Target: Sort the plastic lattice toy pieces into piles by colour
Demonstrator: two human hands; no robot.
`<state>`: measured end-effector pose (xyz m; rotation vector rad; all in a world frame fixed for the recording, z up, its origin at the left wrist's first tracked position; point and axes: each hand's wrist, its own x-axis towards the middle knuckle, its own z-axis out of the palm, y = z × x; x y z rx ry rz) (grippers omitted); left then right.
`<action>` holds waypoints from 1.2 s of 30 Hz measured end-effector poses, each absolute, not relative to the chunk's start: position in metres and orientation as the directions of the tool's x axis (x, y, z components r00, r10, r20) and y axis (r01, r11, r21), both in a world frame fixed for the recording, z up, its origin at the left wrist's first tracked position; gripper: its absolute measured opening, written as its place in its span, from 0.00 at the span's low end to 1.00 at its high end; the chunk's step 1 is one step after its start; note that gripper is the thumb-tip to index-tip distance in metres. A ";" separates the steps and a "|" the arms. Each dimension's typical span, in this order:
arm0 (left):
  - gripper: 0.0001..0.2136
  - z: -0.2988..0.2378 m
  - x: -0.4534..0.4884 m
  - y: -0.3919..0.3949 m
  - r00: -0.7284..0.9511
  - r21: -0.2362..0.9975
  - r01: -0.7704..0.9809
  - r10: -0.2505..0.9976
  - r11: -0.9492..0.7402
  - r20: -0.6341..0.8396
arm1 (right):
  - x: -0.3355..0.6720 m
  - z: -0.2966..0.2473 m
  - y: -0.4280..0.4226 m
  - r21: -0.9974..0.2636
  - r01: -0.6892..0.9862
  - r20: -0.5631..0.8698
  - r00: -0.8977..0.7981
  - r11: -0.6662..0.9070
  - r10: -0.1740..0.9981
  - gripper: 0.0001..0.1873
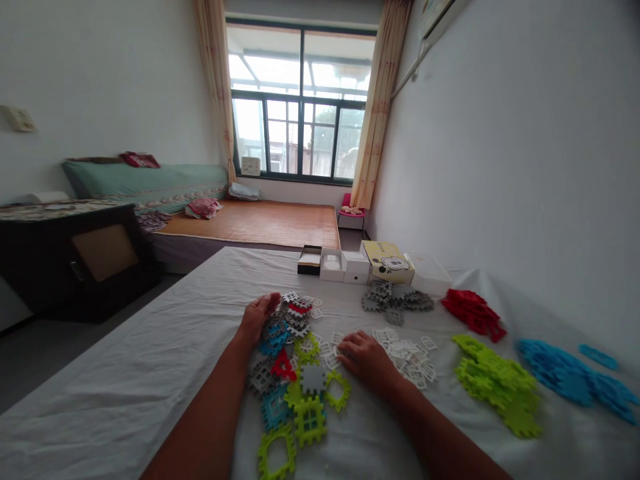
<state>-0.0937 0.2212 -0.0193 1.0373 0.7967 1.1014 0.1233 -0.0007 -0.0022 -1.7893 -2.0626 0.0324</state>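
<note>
My left hand [261, 312] rests at the far left side of a mixed heap of plastic building pieces, its fingers stretched out against the heap's edge. In that heap lie grey pieces [263, 377], a red triangle [284, 365], blue pieces [275, 339] and lime-green frames [277, 453]. My right hand [367, 353] is low over the sheet, fingers bent and close together, between the heap and a spread of small white window-lattice pieces [413, 360]. Its fingertips touch a few white lattice pieces [329, 355]; whatever they pinch is hidden.
Sorted piles of grey [397, 297], red [474, 312], lime-green [497, 383] and blue pieces [575, 373] lie to the right. Small boxes [356, 268] and a yellow box [387, 261] line the far edge of the sheet-covered surface [165, 333]. Beyond is a bed [270, 223].
</note>
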 end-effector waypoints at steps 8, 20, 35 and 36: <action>0.16 -0.020 -0.095 0.222 0.289 0.952 -0.294 0.957 0.088 0.001 | 0.160 0.004 -0.001 -0.343 0.939 0.457 0.180 -0.014 0.871 0.13; 0.17 -0.019 -0.093 0.221 0.281 0.955 -0.283 0.960 0.088 -0.005 | 0.147 -0.006 0.000 -0.267 0.960 0.382 0.027 0.082 0.924 0.17; 0.14 -0.018 -0.093 0.219 0.276 0.952 -0.296 0.961 0.084 0.001 | 0.130 -0.004 0.004 -0.122 0.989 0.365 -0.032 0.081 0.931 0.12; 0.14 -0.018 -0.093 0.220 0.277 0.949 -0.302 0.961 0.087 0.001 | 0.134 -0.001 0.003 -0.141 0.989 0.396 0.009 0.051 0.918 0.13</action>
